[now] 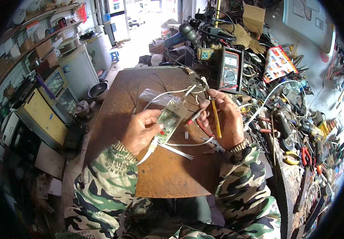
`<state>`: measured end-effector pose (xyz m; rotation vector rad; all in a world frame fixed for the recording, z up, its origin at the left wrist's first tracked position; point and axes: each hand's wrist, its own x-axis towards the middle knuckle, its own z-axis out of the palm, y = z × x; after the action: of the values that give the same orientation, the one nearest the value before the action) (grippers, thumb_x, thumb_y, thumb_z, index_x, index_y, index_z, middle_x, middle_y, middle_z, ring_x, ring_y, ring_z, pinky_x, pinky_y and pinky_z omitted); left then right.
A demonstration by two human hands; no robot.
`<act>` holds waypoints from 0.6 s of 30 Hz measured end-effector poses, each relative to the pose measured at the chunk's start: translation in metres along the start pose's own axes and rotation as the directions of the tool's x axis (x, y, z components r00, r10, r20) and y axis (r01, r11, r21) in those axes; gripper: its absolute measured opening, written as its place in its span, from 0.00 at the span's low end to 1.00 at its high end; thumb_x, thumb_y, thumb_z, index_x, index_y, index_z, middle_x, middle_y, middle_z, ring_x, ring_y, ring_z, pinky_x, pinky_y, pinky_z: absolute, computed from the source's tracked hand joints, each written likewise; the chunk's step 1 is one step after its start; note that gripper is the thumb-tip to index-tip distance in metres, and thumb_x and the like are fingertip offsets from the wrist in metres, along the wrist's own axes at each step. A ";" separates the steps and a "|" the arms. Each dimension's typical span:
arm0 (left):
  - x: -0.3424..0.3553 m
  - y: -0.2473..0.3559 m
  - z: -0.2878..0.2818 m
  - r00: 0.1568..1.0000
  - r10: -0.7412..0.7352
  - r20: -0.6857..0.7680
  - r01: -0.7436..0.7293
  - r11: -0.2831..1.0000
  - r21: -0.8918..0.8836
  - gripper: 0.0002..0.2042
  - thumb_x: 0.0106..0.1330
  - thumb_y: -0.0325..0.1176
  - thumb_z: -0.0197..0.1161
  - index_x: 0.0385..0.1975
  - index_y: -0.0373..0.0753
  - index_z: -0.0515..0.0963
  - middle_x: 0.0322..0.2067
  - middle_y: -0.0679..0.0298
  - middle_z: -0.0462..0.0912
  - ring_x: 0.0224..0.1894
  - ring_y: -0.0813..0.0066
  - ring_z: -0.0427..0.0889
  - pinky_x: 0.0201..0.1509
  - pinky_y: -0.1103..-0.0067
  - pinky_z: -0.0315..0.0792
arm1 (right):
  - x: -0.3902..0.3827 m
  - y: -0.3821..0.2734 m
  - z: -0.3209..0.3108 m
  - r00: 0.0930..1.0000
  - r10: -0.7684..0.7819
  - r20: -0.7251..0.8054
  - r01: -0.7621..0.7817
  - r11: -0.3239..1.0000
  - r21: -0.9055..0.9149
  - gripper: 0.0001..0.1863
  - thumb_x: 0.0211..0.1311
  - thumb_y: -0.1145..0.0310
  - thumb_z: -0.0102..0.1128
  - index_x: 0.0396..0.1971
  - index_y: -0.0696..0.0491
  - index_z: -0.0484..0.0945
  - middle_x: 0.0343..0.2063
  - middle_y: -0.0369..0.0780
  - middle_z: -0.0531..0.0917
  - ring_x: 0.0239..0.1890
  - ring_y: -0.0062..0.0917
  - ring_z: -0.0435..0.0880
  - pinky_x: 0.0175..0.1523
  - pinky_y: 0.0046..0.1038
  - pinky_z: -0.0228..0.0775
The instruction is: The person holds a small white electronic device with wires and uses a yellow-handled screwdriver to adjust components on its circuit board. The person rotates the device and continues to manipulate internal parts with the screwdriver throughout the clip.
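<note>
My left hand [140,130] grips a small circuit board in a pale, see-through case [170,121], tilted above the brown tabletop. White wires [180,153] trail from its lower end, and another pale lead leaves the top. To its right, my right hand [231,115] is closed around a slim yellow-handled tool [217,123]; its exact kind is unclear. Beside those fingers is a red-and-grey test probe [194,118], and I cannot tell whether the hand touches it. A small white piece [186,135] lies on the table between my hands.
At the table's far right, a multimeter [231,67] stands upright. A clear plastic bag [151,96] lies behind the board. Tangled cables and tools, including red-handled pliers [306,156], crowd the right bench. Appliances and a yellow cabinet [40,117] line the left; a pan [98,91] sits there.
</note>
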<state>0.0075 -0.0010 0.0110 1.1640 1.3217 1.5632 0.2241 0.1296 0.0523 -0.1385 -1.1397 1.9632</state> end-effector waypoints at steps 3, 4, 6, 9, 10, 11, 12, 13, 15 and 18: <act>-0.006 0.014 0.006 0.998 -0.055 0.010 0.056 0.989 -0.134 0.16 0.64 0.22 0.60 0.52 0.26 0.71 0.41 0.56 0.81 0.39 0.76 0.82 0.44 0.79 0.78 | 0.004 0.027 -0.010 0.998 -0.061 -0.023 0.063 0.990 0.124 0.19 0.67 0.70 0.45 0.55 0.62 0.65 0.41 0.49 0.79 0.36 0.36 0.83 0.39 0.31 0.79; -0.009 0.019 0.007 0.997 -0.073 0.001 0.072 0.985 -0.156 0.15 0.65 0.22 0.60 0.50 0.27 0.72 0.41 0.57 0.81 0.40 0.75 0.82 0.45 0.79 0.78 | 0.002 0.028 -0.006 0.997 -0.055 -0.051 0.059 0.996 0.073 0.18 0.68 0.69 0.45 0.54 0.62 0.66 0.40 0.49 0.79 0.36 0.36 0.83 0.38 0.32 0.79; -0.010 0.017 0.008 0.995 -0.097 -0.006 0.094 0.976 -0.197 0.12 0.65 0.22 0.59 0.48 0.28 0.72 0.41 0.57 0.81 0.40 0.74 0.82 0.46 0.78 0.78 | 0.000 0.029 -0.004 0.997 -0.034 -0.076 0.036 0.999 0.034 0.17 0.69 0.67 0.46 0.52 0.62 0.68 0.38 0.48 0.80 0.35 0.36 0.83 0.37 0.32 0.78; -0.015 0.014 0.011 0.993 -0.116 -0.002 0.111 0.961 -0.253 0.10 0.66 0.23 0.57 0.46 0.30 0.72 0.41 0.57 0.81 0.42 0.72 0.82 0.49 0.76 0.78 | -0.004 0.031 -0.008 0.999 -0.011 -0.036 0.014 0.997 0.071 0.17 0.70 0.63 0.48 0.49 0.61 0.70 0.33 0.46 0.80 0.32 0.33 0.82 0.35 0.31 0.76; -0.015 0.014 0.012 0.990 -0.142 -0.014 0.132 0.953 -0.274 0.10 0.67 0.23 0.56 0.46 0.30 0.71 0.41 0.57 0.81 0.42 0.72 0.82 0.50 0.75 0.78 | -0.003 0.033 -0.009 1.000 -0.003 -0.006 0.003 0.996 0.091 0.17 0.70 0.61 0.48 0.48 0.61 0.71 0.31 0.46 0.80 0.31 0.32 0.82 0.34 0.31 0.75; -0.016 0.014 0.012 0.986 -0.167 -0.024 0.153 0.943 -0.295 0.09 0.67 0.23 0.56 0.46 0.30 0.71 0.41 0.57 0.81 0.43 0.71 0.82 0.50 0.75 0.78 | -0.005 0.035 -0.009 1.000 0.004 0.024 -0.007 0.994 0.110 0.18 0.70 0.60 0.49 0.47 0.61 0.72 0.30 0.45 0.80 0.30 0.31 0.81 0.34 0.31 0.75; -0.014 0.014 0.011 0.990 -0.141 0.003 0.133 0.930 -0.342 0.11 0.67 0.23 0.54 0.48 0.30 0.70 0.43 0.56 0.81 0.44 0.70 0.82 0.51 0.74 0.78 | -0.007 0.039 -0.004 1.000 -0.010 0.004 0.010 0.995 0.099 0.19 0.70 0.57 0.50 0.44 0.60 0.73 0.28 0.44 0.80 0.28 0.29 0.80 0.33 0.31 0.73; -0.013 0.012 0.012 0.991 -0.131 0.005 0.124 0.920 -0.372 0.12 0.67 0.22 0.54 0.49 0.30 0.70 0.43 0.56 0.81 0.45 0.69 0.82 0.51 0.74 0.78 | -0.011 0.043 -0.001 0.999 0.038 -0.014 -0.036 0.988 0.149 0.18 0.69 0.58 0.51 0.42 0.60 0.75 0.29 0.43 0.80 0.29 0.29 0.80 0.36 0.31 0.74; -0.011 0.010 0.014 0.994 -0.111 0.011 0.105 0.896 -0.432 0.13 0.67 0.22 0.54 0.50 0.30 0.70 0.44 0.55 0.81 0.46 0.69 0.82 0.52 0.74 0.77 | -0.014 0.053 0.008 0.995 0.065 -0.082 -0.053 0.989 0.134 0.16 0.69 0.60 0.52 0.39 0.60 0.76 0.30 0.42 0.81 0.30 0.29 0.80 0.38 0.30 0.74; -0.011 0.010 0.024 0.996 -0.087 0.021 0.087 0.878 -0.470 0.14 0.66 0.23 0.54 0.51 0.32 0.70 0.45 0.57 0.81 0.47 0.70 0.82 0.48 0.76 0.77 | -0.012 0.059 0.015 0.994 0.072 -0.085 -0.054 0.980 0.190 0.13 0.67 0.61 0.56 0.37 0.57 0.76 0.32 0.41 0.81 0.32 0.31 0.81 0.41 0.36 0.75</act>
<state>0.0336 -0.0060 0.0201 0.7853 0.9009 1.6928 0.1892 0.0973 0.0130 -0.1645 -0.8955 2.0872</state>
